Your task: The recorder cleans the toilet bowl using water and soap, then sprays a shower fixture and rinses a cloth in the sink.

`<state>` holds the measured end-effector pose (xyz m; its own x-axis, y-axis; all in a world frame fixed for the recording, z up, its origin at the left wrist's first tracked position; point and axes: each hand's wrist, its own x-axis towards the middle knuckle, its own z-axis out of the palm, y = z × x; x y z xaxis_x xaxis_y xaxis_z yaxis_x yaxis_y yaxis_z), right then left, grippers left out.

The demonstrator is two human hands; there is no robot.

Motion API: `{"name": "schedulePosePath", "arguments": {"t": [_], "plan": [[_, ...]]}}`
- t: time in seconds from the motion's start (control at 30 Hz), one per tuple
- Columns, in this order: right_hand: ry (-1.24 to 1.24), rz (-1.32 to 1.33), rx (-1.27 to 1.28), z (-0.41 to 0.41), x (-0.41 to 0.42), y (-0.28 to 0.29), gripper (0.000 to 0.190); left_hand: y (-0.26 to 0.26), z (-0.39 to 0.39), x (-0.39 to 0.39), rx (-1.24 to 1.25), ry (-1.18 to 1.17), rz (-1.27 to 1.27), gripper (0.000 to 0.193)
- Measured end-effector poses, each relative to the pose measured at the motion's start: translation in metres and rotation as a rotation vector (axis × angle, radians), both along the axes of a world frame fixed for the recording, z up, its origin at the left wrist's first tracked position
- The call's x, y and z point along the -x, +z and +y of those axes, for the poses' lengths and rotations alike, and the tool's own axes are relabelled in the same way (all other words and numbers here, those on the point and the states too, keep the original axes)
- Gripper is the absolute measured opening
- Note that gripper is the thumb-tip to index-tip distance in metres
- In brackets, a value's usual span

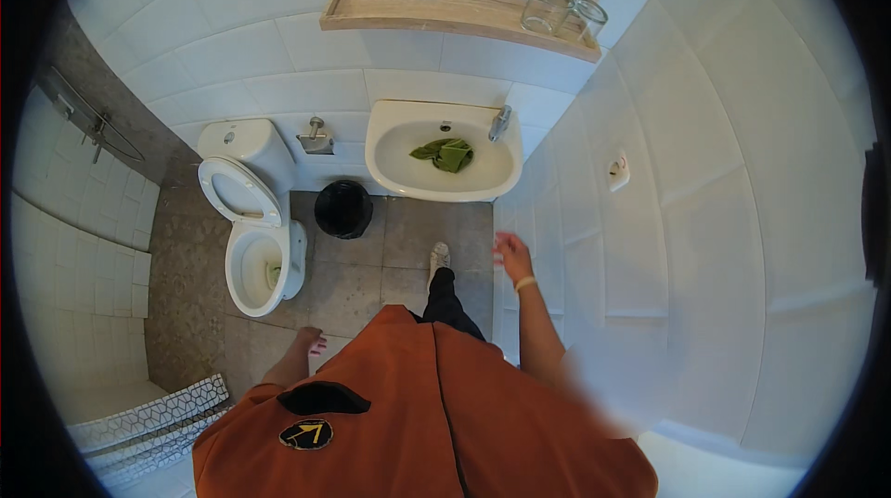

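My right hand point(513, 256) hangs in the air beside the tiled wall on the right, a yellowish band at its wrist. Its fingers are loosely bent and hold nothing. Low at my left side, my left hand point(313, 343) is empty too, fingers slightly curled, nearest to the white toilet point(237, 289). Ahead of me a ceramic washbasin point(390, 181) is mounted on the wall. A crumpled green cloth point(449, 155) lies in its bowl, below the chrome tap point(500, 123). The toilet seat point(207, 186) is raised, and something pale green point(273, 274) shows inside the toilet bowl.
A bin with a black liner point(343, 209) stands between toilet and basin, under a toilet-paper holder point(317, 139). Clear drinking glasses point(546, 9) stand on the wooden shelf point(459, 19) below the mirror. A socket point(618, 171) is at right, a patterned shower curtain point(150, 418) at lower left.
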<state>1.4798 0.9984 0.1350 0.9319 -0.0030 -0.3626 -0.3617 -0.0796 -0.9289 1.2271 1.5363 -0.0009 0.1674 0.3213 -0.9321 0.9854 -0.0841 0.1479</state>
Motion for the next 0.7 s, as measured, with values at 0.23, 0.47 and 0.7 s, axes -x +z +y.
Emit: {"name": "schedulePosePath", "arguments": {"t": [0.23,0.47,0.7], "plan": [[-0.141,-0.311,0.26,0.015,-0.246,0.039,0.054,-0.011,-0.032,-0.033,-0.021,-0.413,-0.21,0.033],[0.066,-0.36,0.675,0.023,-0.337,0.042,0.073,0.082,-0.082,-0.202,0.044,0.117,-0.39,0.033],[0.102,-0.16,0.306,-0.061,-0.344,0.069,0.057,0.142,-0.11,-0.298,-0.053,-0.22,-0.54,0.036]]}}
